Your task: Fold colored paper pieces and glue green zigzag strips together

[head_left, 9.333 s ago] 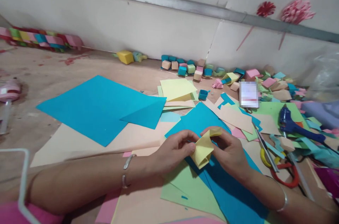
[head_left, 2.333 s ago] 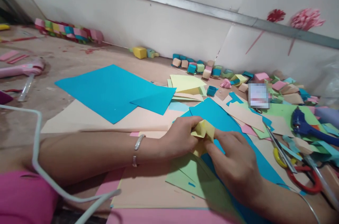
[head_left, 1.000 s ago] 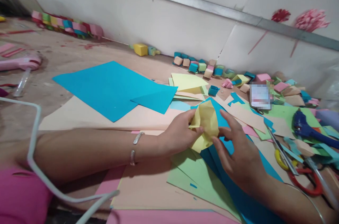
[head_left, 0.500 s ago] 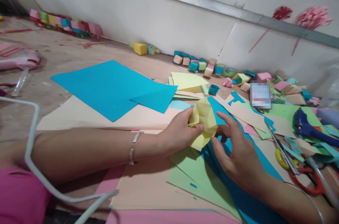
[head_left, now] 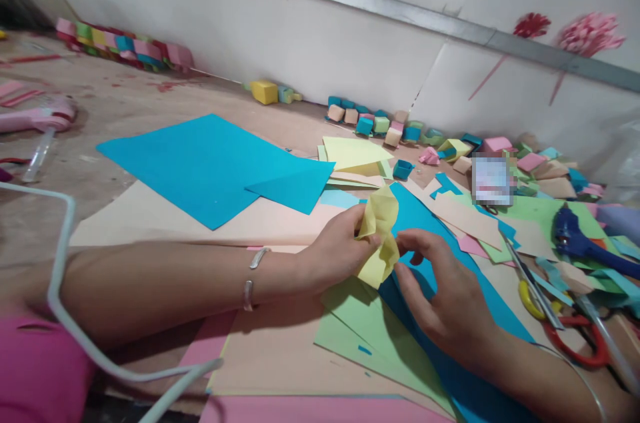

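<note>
"White wall [head_left: 300, 29] at the back, crossed by one metal rail. Flowers?"

"Two paper ones against it: one red flower [head_left: 533, 24], one pink flower [head_left: 590, 34]."

"And the hands?"

"Left hand [head_left: 335, 249] pinches one folded yellow paper [head_left: 387, 223] between thumb and fingers, raised above a blue sheet [head_left: 450, 376]. Right hand [head_left: 450, 296] is half curled at the paper's right edge, thumb and forefinger parted. I can't tell whether they touch it."

"How many glue guns?"

"Two: a blue glue gun [head_left: 567, 229] at far right, a pink glue gun [head_left: 55, 115] at far left. Near the blue one, I count two scissor loops, one red loop [head_left: 603, 336], one yellow loop [head_left: 530, 299]."

"Any lettering?"

"Only a pale rectangle [head_left: 493, 181], too blurred to read."

"Edges and room?"

"Brown tabletop [head_left: 215, 95] shows between the large blue sheet [head_left: 200, 163] and the wall. Rightward it's tight, with scraps crowding past the right hand. Two tiny blue bits lie on the green sheet [head_left: 380, 349] below the hands."
</note>
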A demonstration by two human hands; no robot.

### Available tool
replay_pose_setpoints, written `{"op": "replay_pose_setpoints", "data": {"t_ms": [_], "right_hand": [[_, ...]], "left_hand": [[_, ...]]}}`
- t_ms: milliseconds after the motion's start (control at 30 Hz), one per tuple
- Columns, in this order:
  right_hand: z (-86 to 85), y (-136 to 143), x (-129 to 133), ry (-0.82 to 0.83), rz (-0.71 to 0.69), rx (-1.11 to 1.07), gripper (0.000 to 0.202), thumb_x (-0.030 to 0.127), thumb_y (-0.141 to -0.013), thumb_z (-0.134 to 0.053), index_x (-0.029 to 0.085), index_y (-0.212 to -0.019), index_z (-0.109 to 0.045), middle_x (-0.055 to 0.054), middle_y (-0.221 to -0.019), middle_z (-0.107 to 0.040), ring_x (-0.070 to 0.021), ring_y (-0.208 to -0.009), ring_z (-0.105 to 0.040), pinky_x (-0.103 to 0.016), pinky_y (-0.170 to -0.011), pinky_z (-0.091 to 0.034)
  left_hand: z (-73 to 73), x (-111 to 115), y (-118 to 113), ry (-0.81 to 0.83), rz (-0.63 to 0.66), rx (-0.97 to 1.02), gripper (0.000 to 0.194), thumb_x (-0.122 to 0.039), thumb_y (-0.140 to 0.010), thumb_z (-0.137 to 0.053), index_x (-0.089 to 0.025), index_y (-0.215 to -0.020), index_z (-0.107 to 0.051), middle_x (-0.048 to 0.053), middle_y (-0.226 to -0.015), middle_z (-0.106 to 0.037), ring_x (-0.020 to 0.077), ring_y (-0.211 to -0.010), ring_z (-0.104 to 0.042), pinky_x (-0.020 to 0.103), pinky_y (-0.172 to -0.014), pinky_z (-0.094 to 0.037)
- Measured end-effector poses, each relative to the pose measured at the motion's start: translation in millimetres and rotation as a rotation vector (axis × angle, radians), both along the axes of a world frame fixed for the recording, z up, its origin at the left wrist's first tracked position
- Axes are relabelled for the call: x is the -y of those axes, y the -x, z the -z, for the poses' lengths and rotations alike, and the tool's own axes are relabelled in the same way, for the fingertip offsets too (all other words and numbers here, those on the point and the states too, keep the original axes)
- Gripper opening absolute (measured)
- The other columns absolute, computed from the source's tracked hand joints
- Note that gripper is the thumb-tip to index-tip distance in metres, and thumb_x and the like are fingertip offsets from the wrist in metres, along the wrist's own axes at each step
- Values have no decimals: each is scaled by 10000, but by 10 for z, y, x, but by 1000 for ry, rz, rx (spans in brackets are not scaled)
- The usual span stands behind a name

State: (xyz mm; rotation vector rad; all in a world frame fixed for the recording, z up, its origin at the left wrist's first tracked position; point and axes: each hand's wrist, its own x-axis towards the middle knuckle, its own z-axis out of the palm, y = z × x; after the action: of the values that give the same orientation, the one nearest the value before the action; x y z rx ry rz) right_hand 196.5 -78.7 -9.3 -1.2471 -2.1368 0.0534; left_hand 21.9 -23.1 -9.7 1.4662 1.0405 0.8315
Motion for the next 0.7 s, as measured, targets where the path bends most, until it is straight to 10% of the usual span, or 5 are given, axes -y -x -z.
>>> {"op": "replay_pose_setpoints", "data": {"t_ms": [700], "right_hand": [[66,-31,-71,110,-137,79,204,113,-930,-436,176,-1009,-613,-95,-936,-599,-223,-892,-559,-357,-727,-512]], "left_hand": [[-27,35,28,-191,116,-186,161,-185,-683,-620,-174,-833,-561,2,-781,-562,175,-764,-530,251,-612,-407]]}}
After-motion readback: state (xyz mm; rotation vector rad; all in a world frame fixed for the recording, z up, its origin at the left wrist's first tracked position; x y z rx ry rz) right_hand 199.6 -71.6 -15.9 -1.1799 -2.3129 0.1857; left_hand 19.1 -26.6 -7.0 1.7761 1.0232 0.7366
